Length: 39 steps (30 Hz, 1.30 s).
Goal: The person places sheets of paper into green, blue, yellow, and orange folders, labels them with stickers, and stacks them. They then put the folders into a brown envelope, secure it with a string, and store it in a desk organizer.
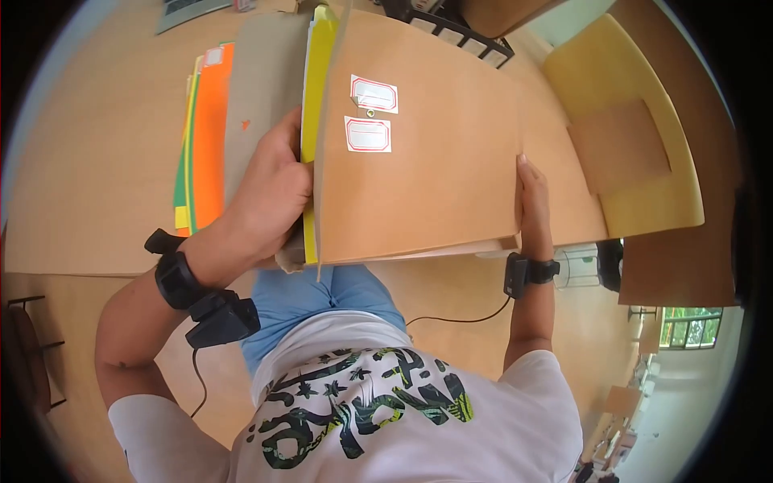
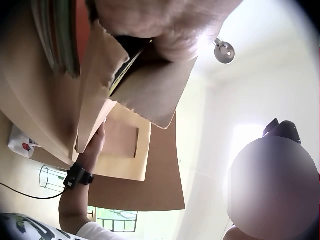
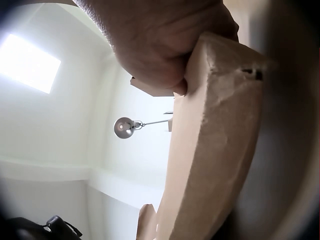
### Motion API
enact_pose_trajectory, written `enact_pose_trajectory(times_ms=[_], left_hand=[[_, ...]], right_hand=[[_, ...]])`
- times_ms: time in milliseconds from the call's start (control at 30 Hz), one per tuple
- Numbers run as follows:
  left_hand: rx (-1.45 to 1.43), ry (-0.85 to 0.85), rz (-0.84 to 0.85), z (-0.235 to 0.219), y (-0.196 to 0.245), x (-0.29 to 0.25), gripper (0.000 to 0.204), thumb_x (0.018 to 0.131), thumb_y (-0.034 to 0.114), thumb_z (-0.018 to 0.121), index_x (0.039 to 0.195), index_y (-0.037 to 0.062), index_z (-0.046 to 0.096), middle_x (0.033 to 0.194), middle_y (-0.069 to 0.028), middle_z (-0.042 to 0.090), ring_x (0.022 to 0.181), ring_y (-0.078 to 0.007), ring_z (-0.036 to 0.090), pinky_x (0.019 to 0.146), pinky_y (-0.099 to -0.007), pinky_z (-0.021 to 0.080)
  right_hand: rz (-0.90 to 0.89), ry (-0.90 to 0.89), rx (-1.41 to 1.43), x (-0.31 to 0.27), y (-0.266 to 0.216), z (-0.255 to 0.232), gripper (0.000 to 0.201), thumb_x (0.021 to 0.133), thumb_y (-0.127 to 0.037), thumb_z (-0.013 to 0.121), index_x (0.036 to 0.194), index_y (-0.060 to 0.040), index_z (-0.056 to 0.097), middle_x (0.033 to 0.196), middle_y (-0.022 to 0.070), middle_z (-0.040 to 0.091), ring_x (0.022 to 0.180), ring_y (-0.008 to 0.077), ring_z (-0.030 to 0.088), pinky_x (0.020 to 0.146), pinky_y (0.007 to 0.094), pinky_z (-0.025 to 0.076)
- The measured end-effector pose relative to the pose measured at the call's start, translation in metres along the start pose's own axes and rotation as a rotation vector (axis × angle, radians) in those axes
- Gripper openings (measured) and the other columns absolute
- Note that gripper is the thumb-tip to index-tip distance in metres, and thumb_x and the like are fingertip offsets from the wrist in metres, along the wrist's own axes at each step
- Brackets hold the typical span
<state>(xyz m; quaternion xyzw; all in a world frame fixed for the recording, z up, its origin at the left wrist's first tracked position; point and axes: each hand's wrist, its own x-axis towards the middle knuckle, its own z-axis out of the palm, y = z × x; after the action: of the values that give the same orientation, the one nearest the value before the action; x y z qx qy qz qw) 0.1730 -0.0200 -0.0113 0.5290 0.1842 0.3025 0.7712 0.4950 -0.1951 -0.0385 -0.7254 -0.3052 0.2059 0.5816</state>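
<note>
A large brown paper document envelope [image 1: 435,161], with two red-bordered labels and a metal eyelet between them, is held tilted at the table's front edge. Along its open left side shows the edge of a yellow folder [image 1: 320,60]. My left hand [image 1: 270,181] grips at this opening, its knuckles against the yellow edge and its fingertips hidden inside. The envelope's flap [image 1: 262,72] spreads out beneath that hand. On the opposite side my right hand [image 1: 535,201] holds the envelope's edge, thumb on the upper face. In the right wrist view, the closed end [image 3: 220,115] looks creased and thick.
Orange, green and yellow folders [image 1: 211,145] lie stacked on the table [image 1: 97,161] to the left. A laptop [image 1: 189,12] and a black organizer [image 1: 475,40] stand farther back. At the right is a yellow chair-like panel [image 1: 644,64]. Cables trail from both wrist cameras.
</note>
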Motion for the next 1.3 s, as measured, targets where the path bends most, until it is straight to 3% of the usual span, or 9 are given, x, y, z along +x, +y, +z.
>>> enact_pose_trajectory(times_ms=[233,367,467,567,700,867,1033,1100,1300], left_hand=[[-0.047,0.050,0.044,-0.066,0.045,-0.001,0.046,0.085,0.004,0.058,0.127,-0.0049,0.042,0.116,-0.0152,0.057,0.100,-0.0210,0.061,0.087,-0.0314,0.050],[-0.020,0.106,0.001,-0.115,0.064,-0.010,0.050,0.086,0.005,0.058,0.130,-0.0054,0.038,0.120,-0.0164,0.056,0.103,-0.0220,0.061,0.090,-0.0320,0.051],[0.009,0.127,0.006,-0.147,0.066,-0.012,0.051,0.086,0.006,0.058,0.131,-0.0049,0.038,0.121,-0.0167,0.055,0.104,-0.0221,0.061,0.090,-0.0316,0.051],[0.019,0.119,0.051,-0.150,0.071,-0.018,0.053,0.084,0.006,0.060,0.131,-0.0053,0.037,0.121,-0.0165,0.055,0.104,-0.0220,0.061,0.090,-0.0317,0.050],[0.004,0.009,0.083,-0.126,0.083,-0.027,0.057,0.081,0.006,0.063,0.131,-0.0054,0.038,0.119,-0.0153,0.057,0.103,-0.0210,0.061,0.091,-0.0311,0.050],[0.013,-0.113,-0.058,-0.088,0.086,-0.041,0.060,0.079,0.007,0.066,0.131,-0.0038,0.040,0.116,-0.0133,0.059,0.099,-0.0178,0.061,0.088,-0.0290,0.049],[-0.046,-0.198,-0.309,-0.088,0.057,-0.060,0.062,0.077,0.006,0.067,0.132,-0.0044,0.039,0.120,-0.0138,0.056,0.103,-0.0180,0.060,0.090,-0.0296,0.048],[-0.057,-0.198,-0.430,-0.096,0.048,-0.055,0.068,0.074,0.004,0.070,0.133,-0.0041,0.038,0.124,-0.0149,0.055,0.109,-0.0191,0.058,0.093,-0.0307,0.047],[-0.308,-0.203,-0.138,-0.120,0.035,-0.039,0.059,0.089,0.031,0.056,0.134,-0.0029,0.038,0.128,-0.0161,0.052,0.113,-0.0233,0.056,0.095,-0.0349,0.046]], right_hand=[[-0.012,0.126,-0.027,0.062,0.043,-0.092,0.035,0.096,-0.025,0.049,0.103,0.0072,0.061,0.097,0.0079,0.062,0.089,0.0121,0.055,0.081,0.0263,0.045],[0.097,0.185,-0.549,0.099,0.075,-0.189,0.040,0.095,-0.030,0.050,0.109,0.0073,0.059,0.091,0.0039,0.059,0.079,0.0105,0.050,0.075,0.0263,0.044],[-0.217,0.554,-1.184,0.093,0.055,-0.169,0.041,0.094,-0.031,0.052,0.113,0.0050,0.059,0.091,0.0048,0.060,0.080,0.0127,0.053,0.074,0.0281,0.045],[-0.448,0.286,-0.567,0.092,0.015,-0.110,0.045,0.094,-0.033,0.052,0.121,0.0033,0.055,0.104,0.0114,0.063,0.096,0.0182,0.058,0.085,0.0309,0.045],[-0.473,-0.110,-0.412,0.034,-0.076,0.020,0.053,0.097,-0.037,0.044,0.135,0.0006,0.041,0.128,0.0162,0.052,0.117,0.0211,0.049,0.102,0.0315,0.034],[0.080,-0.713,0.456,0.051,-0.062,0.061,0.059,0.096,-0.048,0.040,0.128,0.0009,0.048,0.112,0.0120,0.060,0.098,0.0146,0.058,0.082,0.0256,0.048],[0.121,-0.932,0.380,0.004,-0.011,0.041,0.071,0.086,-0.058,0.053,0.116,0.0063,0.054,0.094,0.0087,0.066,0.079,0.0144,0.062,0.070,0.0253,0.050],[0.198,-0.781,0.341,0.004,0.013,0.024,0.066,0.082,-0.049,0.062,0.116,0.0072,0.054,0.096,0.0110,0.066,0.079,0.0166,0.063,0.071,0.0262,0.051],[0.255,-0.789,0.370,-0.026,-0.037,0.058,0.062,0.070,-0.021,0.071,0.121,0.0087,0.050,0.101,0.0160,0.065,0.084,0.0229,0.066,0.076,0.0309,0.053]])
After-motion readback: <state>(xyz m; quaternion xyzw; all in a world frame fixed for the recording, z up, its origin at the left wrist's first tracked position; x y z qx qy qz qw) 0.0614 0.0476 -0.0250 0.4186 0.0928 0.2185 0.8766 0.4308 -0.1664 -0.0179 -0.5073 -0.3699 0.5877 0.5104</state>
